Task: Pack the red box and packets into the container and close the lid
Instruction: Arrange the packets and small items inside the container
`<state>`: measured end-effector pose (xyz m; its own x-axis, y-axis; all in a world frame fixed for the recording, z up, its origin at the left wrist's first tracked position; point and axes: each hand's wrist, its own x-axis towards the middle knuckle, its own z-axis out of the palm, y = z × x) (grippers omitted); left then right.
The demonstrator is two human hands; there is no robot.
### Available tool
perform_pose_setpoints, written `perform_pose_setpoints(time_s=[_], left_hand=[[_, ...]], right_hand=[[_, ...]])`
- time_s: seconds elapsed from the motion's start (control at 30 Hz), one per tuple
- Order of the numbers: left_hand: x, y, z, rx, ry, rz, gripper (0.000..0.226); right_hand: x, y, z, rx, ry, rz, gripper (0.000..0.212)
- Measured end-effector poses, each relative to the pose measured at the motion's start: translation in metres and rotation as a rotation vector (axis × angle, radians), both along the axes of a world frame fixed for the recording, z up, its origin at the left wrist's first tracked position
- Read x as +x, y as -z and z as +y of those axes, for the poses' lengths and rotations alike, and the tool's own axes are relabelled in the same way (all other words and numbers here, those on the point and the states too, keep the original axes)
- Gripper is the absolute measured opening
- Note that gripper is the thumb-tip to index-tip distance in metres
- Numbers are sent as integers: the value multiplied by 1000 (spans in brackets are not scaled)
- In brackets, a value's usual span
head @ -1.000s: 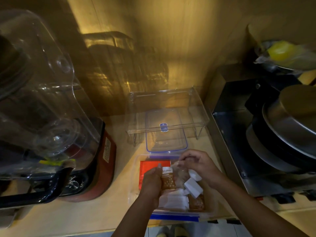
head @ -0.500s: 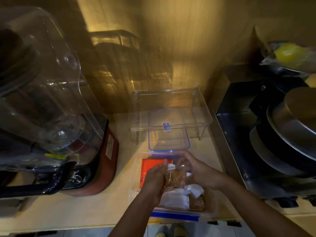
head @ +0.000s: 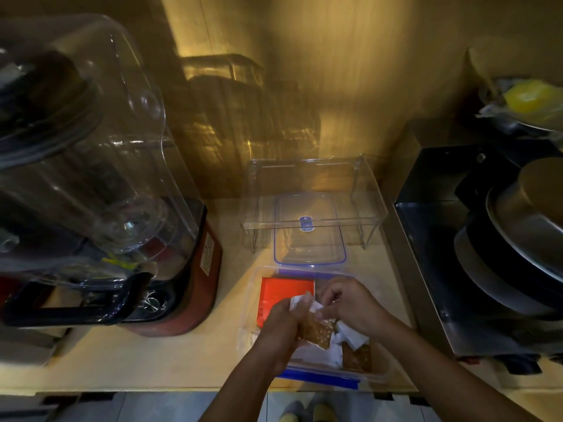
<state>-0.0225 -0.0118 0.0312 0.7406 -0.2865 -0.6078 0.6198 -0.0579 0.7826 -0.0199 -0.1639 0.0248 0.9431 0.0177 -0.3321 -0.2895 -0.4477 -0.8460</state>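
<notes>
A clear container (head: 370, 379) with blue clips sits open at the counter's front edge. The red box (head: 281, 295) lies flat in its left half. Several brown and white packets (head: 355, 353) lie in its right half. My left hand (head: 281, 327) grips a brown packet with a white top (head: 318, 330) just above the container. My right hand (head: 353, 306) pinches the same packet's white end from the right. The clear lid with a blue rim (head: 309, 239) lies flat behind the container, partly under a clear stand.
A large blender with a clear cover (head: 91, 178) fills the left side. A clear acrylic stand (head: 313, 190) straddles the lid at the back. Steel cookware (head: 524, 239) and a black appliance stand to the right. The counter edge runs just below the container.
Both hands have shifted slightly toward me over the container, and the brown packet is now tilted and held between them instead of upright.
</notes>
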Motion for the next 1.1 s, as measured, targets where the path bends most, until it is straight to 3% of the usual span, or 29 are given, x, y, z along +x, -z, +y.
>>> perform_pose_setpoints(time_s=[0.1, 0.2, 0.4, 0.53, 0.83, 1.0, 1.1], left_hand=[[-9, 4, -1, -4, 121, -63, 19], [-11, 10, -1, 38, 84, -35, 29], [-15, 10, 6, -185, 212, -5, 29], [-16, 9, 5, -297, 278, 58, 24], [-22, 8, -3, 56, 64, -216, 8], [-24, 3, 0, 38, -97, -205, 11], [-26, 5, 0, 41, -119, -176, 13]], right_hand=[[-3, -3, 4, 28, -38, -77, 27], [-6, -5, 6, 46, -124, -87, 32], [-16, -4, 4, 44, -240, -145, 27], [-21, -2, 5, 56, -132, -98, 27], [-22, 3, 2, 219, 30, -85, 27], [-24, 5, 1, 214, 65, -80, 5], [-26, 4, 0, 190, 54, -61, 3]])
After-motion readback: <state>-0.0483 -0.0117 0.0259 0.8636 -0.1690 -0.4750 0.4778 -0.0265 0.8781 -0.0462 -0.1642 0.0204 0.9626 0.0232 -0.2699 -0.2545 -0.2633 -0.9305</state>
